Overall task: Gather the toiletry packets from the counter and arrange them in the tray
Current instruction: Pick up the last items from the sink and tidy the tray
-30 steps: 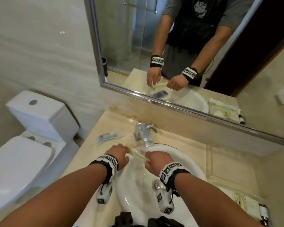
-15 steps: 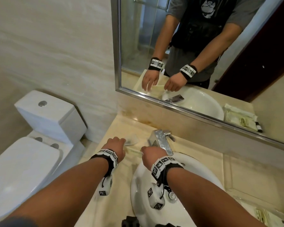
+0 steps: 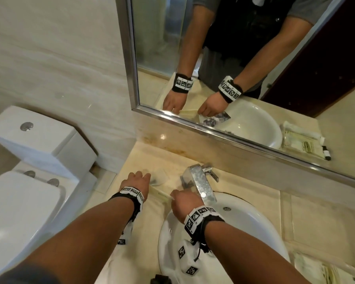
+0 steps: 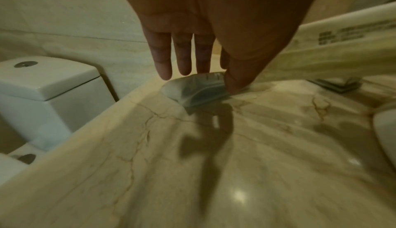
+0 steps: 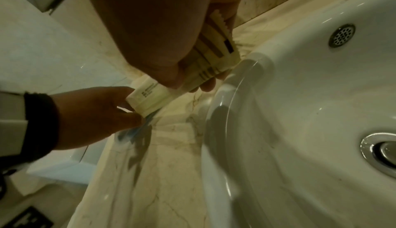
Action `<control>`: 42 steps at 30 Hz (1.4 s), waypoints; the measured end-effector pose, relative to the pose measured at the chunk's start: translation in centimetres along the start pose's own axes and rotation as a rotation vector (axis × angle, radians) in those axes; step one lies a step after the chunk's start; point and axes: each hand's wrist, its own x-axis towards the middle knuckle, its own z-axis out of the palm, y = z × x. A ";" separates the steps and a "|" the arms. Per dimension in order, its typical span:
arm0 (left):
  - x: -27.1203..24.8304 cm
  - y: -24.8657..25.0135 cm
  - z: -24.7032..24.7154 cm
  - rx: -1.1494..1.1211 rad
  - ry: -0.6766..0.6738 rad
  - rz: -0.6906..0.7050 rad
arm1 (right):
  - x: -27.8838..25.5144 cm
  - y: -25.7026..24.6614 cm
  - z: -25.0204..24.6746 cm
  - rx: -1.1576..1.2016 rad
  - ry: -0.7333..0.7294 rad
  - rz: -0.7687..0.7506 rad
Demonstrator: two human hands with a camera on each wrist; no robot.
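The counter [image 3: 152, 203] ran from the toilet [image 3: 29, 181] side past the sink [image 3: 244, 232] to the tray [image 3: 307, 265], which sat at the far right, already holding pale packets. The tap [image 3: 201, 183] stood behind the basin.

The right hand [image 3: 182, 203] was over the basin's left rim, fingers curled tight round a bundle of long cream packets [image 5: 212, 57], whose free end reached left toward the other hand. The left hand [image 3: 136, 180] was down on the counter by the wall. Its thumb [image 4: 235, 79] pressed one end of a clear, bluish packet [image 4: 193, 91], and that packet bowed up off the stone; the other fingers [image 4: 182, 59] hung straight above it, not yet closed. The index finger was hidden behind the thumb, so I could not tell whether a pinch had already formed.

The step in hand looked like lifting this last loose packet. To do it well, the thumb should keep the near end pinned while a finger slid under the raised edge, since thin film on polished stone would likely skate away from a flat push. A pinch at the crimped end seemed firmer than one at the puffed middle. The right hand's bundle should stay squeezed and level, because loose sachets could fan out and drop into the sink. Then both loads could travel right, over the basin, to the tray.
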 end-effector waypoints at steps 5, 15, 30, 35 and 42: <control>0.2 0.2 0.7 0.045 0.012 -0.003 | 0.5 0.1 0.9 0.087 -0.059 0.034; -3.1 0.5 1.6 -0.038 -0.064 -0.015 | -1.7 0.3 1.1 0.124 -0.079 0.032; -10.6 5.0 0.8 0.064 -0.042 0.327 | -13.4 4.1 1.5 0.028 0.051 0.133; -13.5 9.6 0.6 0.103 -0.048 0.482 | -17.7 7.4 2.7 -0.001 0.083 0.220; -16.7 19.6 0.4 0.153 -0.003 0.661 | -25.3 13.1 4.8 -0.091 0.196 0.299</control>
